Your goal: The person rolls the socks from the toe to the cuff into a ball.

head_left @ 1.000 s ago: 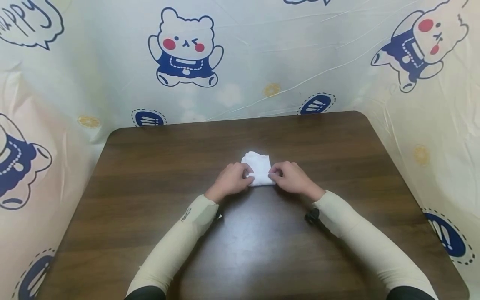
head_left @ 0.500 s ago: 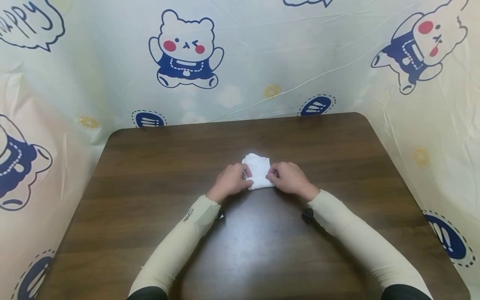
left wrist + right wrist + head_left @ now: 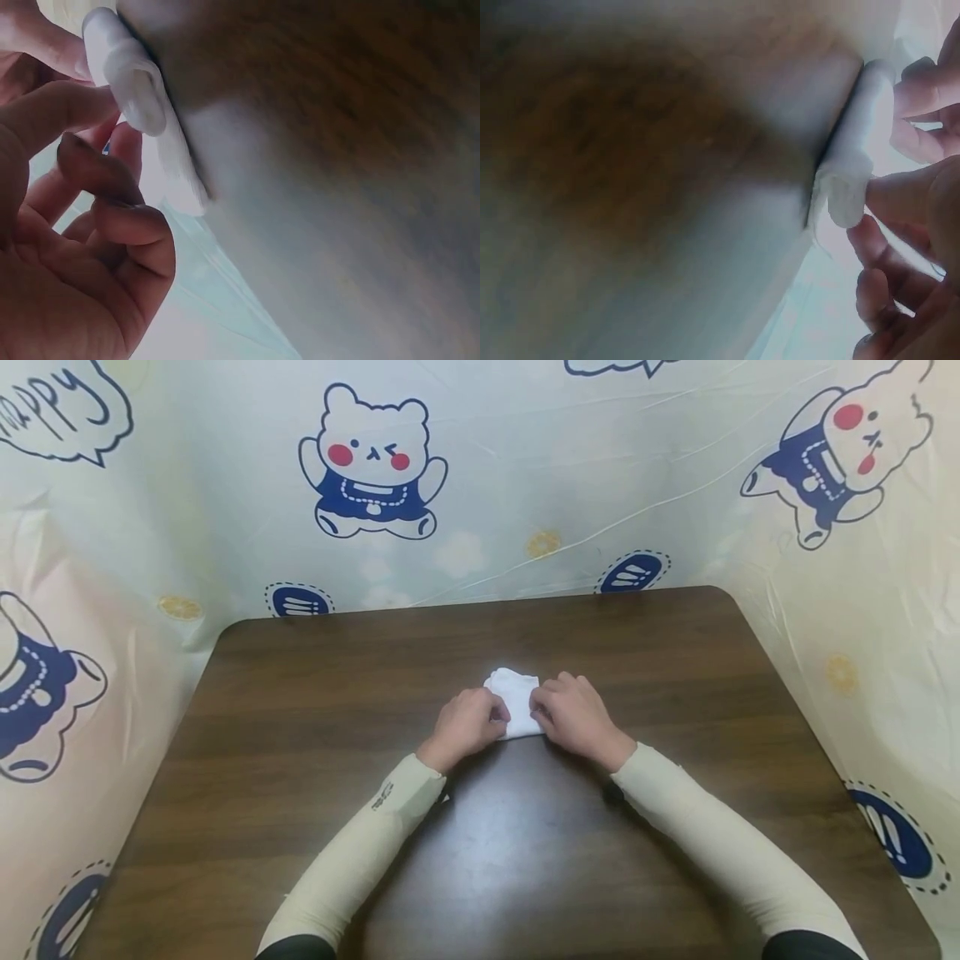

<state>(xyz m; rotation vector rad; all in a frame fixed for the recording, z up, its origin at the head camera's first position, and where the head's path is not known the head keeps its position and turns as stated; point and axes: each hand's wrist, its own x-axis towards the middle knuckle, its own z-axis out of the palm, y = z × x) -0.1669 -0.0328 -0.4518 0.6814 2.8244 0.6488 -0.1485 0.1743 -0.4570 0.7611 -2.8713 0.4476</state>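
Note:
A small white folded cloth (image 3: pixel 517 692) lies in the middle of the dark wooden table (image 3: pixel 300 735). My left hand (image 3: pixel 467 725) pinches its near left edge with curled fingers. My right hand (image 3: pixel 572 717) grips its right side, covering that corner. In the left wrist view, the cloth's rolled edge (image 3: pixel 135 82) sits against my left hand's fingertips (image 3: pixel 90 105). The right wrist view shows the cloth's folded edge (image 3: pixel 851 180) pinched by the fingers of my right hand (image 3: pixel 907 195). Both cream sleeves reach in from the near edge.
A cartoon-bear plastic sheet (image 3: pixel 480 485) walls the table at the back and on both sides. The table's rounded far corners (image 3: pixel 720 597) meet that sheet. Bare wood surrounds the cloth on every side.
Both hands have drawn closer together, the right one sliding left over the cloth. The visible part of the cloth has become narrower.

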